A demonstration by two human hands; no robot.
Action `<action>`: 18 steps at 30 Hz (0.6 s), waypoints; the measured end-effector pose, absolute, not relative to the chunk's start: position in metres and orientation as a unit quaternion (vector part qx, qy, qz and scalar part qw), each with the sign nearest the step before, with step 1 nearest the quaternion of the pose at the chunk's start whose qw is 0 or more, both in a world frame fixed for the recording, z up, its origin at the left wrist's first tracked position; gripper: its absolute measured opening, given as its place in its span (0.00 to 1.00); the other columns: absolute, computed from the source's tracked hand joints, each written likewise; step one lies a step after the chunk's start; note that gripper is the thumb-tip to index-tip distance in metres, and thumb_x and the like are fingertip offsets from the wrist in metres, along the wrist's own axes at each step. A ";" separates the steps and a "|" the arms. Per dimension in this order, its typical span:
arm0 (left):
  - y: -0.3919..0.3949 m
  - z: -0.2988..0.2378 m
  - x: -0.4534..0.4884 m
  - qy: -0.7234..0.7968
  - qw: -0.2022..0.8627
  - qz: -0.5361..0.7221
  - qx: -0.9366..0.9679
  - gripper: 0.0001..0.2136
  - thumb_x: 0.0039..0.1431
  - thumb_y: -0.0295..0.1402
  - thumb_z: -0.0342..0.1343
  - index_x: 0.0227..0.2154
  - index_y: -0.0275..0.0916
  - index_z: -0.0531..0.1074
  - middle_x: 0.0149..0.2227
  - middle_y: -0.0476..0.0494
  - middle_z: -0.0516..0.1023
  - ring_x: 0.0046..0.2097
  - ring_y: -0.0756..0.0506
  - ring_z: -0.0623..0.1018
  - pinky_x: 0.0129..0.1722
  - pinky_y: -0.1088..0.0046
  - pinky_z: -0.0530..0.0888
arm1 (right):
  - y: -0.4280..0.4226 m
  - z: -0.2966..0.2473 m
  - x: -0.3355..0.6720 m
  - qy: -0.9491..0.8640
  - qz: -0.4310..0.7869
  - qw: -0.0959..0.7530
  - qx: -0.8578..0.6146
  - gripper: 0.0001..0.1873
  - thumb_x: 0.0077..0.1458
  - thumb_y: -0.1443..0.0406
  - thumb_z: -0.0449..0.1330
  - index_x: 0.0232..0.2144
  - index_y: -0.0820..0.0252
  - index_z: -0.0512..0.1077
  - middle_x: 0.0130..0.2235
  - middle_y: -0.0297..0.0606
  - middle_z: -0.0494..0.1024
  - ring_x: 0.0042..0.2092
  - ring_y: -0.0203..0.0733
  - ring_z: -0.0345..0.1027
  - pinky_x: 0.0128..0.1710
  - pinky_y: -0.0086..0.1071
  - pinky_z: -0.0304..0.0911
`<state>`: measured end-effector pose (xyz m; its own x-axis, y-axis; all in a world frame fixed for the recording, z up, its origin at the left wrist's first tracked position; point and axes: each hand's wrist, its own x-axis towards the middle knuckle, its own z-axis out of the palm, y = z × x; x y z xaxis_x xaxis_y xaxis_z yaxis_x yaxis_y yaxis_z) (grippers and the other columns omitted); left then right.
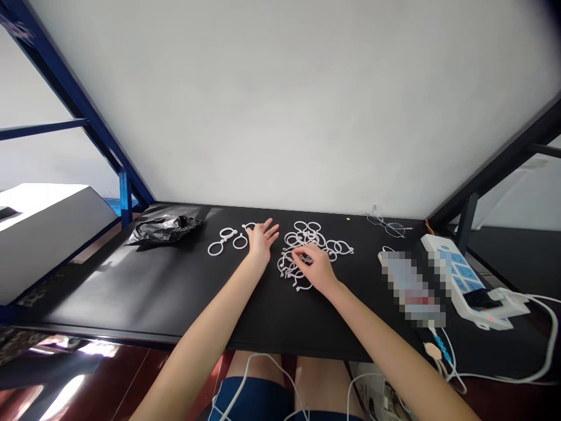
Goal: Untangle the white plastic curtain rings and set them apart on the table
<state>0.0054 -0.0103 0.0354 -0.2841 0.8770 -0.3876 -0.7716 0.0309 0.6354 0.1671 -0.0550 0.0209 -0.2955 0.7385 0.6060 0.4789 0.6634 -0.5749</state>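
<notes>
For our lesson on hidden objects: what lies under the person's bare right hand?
Below and around the bare right hand, a pile of white, round, plastic-looking rings shows on the black, flat tabletop. Whatever the hand covers cannot be seen.

Pale wall [307,128] behind a black table [131,298] — glossy red floor [109,377] below.

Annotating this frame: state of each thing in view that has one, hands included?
Bare left hand: open, spread
Bare right hand: curled over the ring pile; grip unclear
Pile of thin white rings: loose, overlapping
Four separate thin white rings: apart from the pile, one partly hidden
Crumpled black plastic bag: lying down; contents unclear
White power strip with blue sockets: plugs inserted
Pixelated flat device: cable attached; screen unreadable
</notes>
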 end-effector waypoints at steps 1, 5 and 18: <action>-0.011 0.036 0.005 0.401 0.588 0.699 0.070 0.30 0.58 0.27 0.49 0.61 0.48 0.45 0.51 0.39 0.74 0.40 0.47 0.81 0.39 0.69 0.76 | -0.055 0.021 0.167 -0.791 0.145 0.453 -0.384 0.06 0.57 0.68 0.57 0.28 0.56 0.71 0.28 0.35 0.75 0.33 0.41 0.67 0.36 0.36 0.65; -0.011 0.041 0.003 0.423 0.553 0.715 0.059 0.25 0.59 0.27 0.48 0.57 0.47 0.49 0.56 0.37 0.69 0.39 0.47 0.81 0.38 0.69 0.76 | -0.055 0.022 0.167 -0.791 0.144 0.456 -0.381 0.07 0.57 0.68 0.56 0.28 0.56 0.72 0.28 0.35 0.75 0.33 0.41 0.68 0.37 0.37 0.65; -0.029 0.054 0.026 0.421 0.543 0.640 0.345 0.04 0.58 0.32 0.55 0.34 0.37 0.71 0.29 0.43 0.77 0.27 0.51 0.75 0.23 0.80 0.69 | -0.053 0.023 0.172 -0.701 0.147 0.538 -0.444 0.07 0.58 0.63 0.56 0.35 0.56 0.74 0.32 0.37 0.79 0.34 0.42 0.74 0.38 0.37 0.69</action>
<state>0.0256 -0.0286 0.0540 -0.1738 0.9846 -0.0159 -0.4044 -0.0566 0.9128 0.1719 -0.0534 0.0227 -0.0255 0.7813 0.6237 0.4647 0.5616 -0.6845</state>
